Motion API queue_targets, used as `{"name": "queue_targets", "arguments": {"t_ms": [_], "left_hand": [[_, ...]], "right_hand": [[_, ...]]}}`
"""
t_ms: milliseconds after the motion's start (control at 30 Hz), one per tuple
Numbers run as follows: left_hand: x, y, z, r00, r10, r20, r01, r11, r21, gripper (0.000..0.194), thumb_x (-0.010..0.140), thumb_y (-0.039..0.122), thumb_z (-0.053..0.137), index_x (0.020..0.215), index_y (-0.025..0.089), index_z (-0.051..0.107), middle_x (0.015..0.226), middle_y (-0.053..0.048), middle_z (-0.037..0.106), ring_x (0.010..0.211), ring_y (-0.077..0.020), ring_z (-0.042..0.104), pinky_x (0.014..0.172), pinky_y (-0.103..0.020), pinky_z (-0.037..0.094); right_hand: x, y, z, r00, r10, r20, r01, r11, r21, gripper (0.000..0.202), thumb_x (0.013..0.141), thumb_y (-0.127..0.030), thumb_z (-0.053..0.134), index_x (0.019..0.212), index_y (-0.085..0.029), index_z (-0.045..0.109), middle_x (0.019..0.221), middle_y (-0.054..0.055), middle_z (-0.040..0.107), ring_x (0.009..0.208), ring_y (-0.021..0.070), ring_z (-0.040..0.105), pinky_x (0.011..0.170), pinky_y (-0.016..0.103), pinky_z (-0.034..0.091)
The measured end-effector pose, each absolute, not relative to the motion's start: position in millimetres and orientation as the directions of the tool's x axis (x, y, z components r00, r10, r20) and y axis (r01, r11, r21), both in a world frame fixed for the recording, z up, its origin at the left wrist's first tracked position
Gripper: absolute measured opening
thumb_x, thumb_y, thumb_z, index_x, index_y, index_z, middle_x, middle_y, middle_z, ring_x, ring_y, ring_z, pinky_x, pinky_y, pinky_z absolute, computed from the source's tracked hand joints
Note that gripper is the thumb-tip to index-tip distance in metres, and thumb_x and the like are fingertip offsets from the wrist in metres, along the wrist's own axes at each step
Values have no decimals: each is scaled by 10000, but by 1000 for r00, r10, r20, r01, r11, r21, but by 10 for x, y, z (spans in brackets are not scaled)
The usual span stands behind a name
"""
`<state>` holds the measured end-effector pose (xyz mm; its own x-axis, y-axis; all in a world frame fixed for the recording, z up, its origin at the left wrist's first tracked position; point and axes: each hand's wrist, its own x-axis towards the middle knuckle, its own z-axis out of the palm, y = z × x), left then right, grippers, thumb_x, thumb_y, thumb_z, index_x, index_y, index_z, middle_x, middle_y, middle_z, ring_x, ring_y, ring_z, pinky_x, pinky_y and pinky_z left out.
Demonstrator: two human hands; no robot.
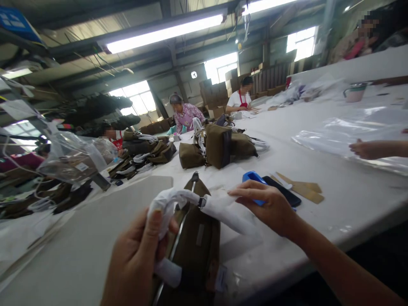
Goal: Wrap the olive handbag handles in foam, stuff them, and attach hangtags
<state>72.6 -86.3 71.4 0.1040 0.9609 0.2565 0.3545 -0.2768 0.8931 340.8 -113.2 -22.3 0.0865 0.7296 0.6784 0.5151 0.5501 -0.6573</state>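
Note:
A dark olive handbag (199, 255) with a zip along its top lies in front of me. Its strap handle (174, 197) is wrapped in thin white paper and arches up above the zip. My left hand (140, 246) is closed round this wrapped handle, thumb on top. To the right of the metal ring, a loose length of white wrapping paper (228, 212) hangs from the handle. The fingertips of my right hand (267, 204) are pinched together at its upper edge. Just behind that hand lies a blue tape dispenser-like object (255, 178), partly hidden.
A dark phone (282, 191) and brown card pieces (304, 189) lie right of the blue object. Several olive bags (218, 144) stand farther back. Clear plastic sheets (350, 131) lie at right, beside another person's hand (376, 149). Co-workers (188, 114) are across the table.

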Motion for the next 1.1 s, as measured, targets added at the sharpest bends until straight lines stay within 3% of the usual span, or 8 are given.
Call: {"name": "queue_targets", "arguments": {"t_ms": [233, 367, 467, 633, 733, 900, 1000, 1100], "left_hand": [[1144, -695, 658, 624, 779, 63, 243, -270, 932, 600, 771, 619, 775, 1160, 170, 691, 798, -17, 654, 611, -115, 509, 536, -189, 405], [1214, -710, 646, 547, 835, 59, 273, -245, 930, 504, 774, 530, 810, 1087, 154, 686, 767, -4, 649, 602, -103, 509, 535, -179, 414], [1209, -700, 599, 492, 866, 93, 262, -249, 932, 530, 773, 531, 811, 1132, 162, 684, 798, -10, 672, 618, -109, 533, 534, -178, 418], [1188, -741, 566, 502, 855, 127, 254, -286, 924, 503, 811, 525, 795, 1160, 181, 685, 923, -43, 714, 776, -157, 624, 660, -203, 487], [1154, -789, 569, 511, 847, 148, 252, -312, 916, 507, 825, 556, 775, 1153, 181, 682, 835, -23, 679, 691, -122, 572, 621, -185, 449], [1085, -791, 582, 448, 886, 119, 196, -227, 954, 631, 929, 725, 498, 1054, 135, 683, 582, 27, 495, 511, -90, 387, 466, -176, 290], [1078, -763, 615, 443, 891, 97, 174, -191, 966, 606, 907, 685, 581, 1108, 120, 670, 572, 43, 465, 511, -87, 366, 457, -171, 255], [1090, -756, 639, 468, 878, 99, 189, -209, 959, 566, 887, 635, 656, 1139, 128, 663, 585, 44, 481, 521, -83, 383, 469, -162, 268]], "right_hand": [[3272, -1451, 134, 12, 792, 610, 400, 555, -729, 509, 902, -149, 698, 1377, -319, 629, 1047, 0, 754, 925, 148, 708, 914, 256, 558], [3118, -1397, 74, 270, 842, 467, 0, 485, -875, 523, 857, -257, 770, 1352, -286, 603, 930, -9, 737, 866, 150, 714, 845, 259, 580], [2911, -1362, -27, 250, 907, 339, -331, 409, -850, 410, 862, -392, 788, 1227, -252, 665, 1030, 33, 753, 932, 172, 723, 872, 284, 580], [2596, -1328, -72, 191, 946, 260, -507, 322, -800, 331, 852, -463, 794, 1042, -195, 759, 1038, 72, 770, 997, 223, 712, 962, 339, 540], [2565, -1307, -50, 257, 942, 217, -632, 333, -700, 298, 894, -472, 747, 1013, -199, 736, 1026, 66, 764, 949, 214, 721, 917, 336, 559], [2674, -1325, -92, 232, 949, 214, -497, 304, -812, 331, 920, -530, 695, 933, -208, 618, 818, -13, 693, 622, 115, 670, 575, 203, 535], [2711, -1349, -120, 185, 950, 251, -292, 297, -909, 399, 915, -583, 665, 922, -186, 634, 754, -23, 654, 413, 53, 507, 369, 165, 342], [2694, -1336, -114, 60, 973, 225, -126, 231, -965, 453, 937, -586, 613, 803, -154, 646, 682, -2, 647, 387, 45, 461, 377, 173, 327]]}}
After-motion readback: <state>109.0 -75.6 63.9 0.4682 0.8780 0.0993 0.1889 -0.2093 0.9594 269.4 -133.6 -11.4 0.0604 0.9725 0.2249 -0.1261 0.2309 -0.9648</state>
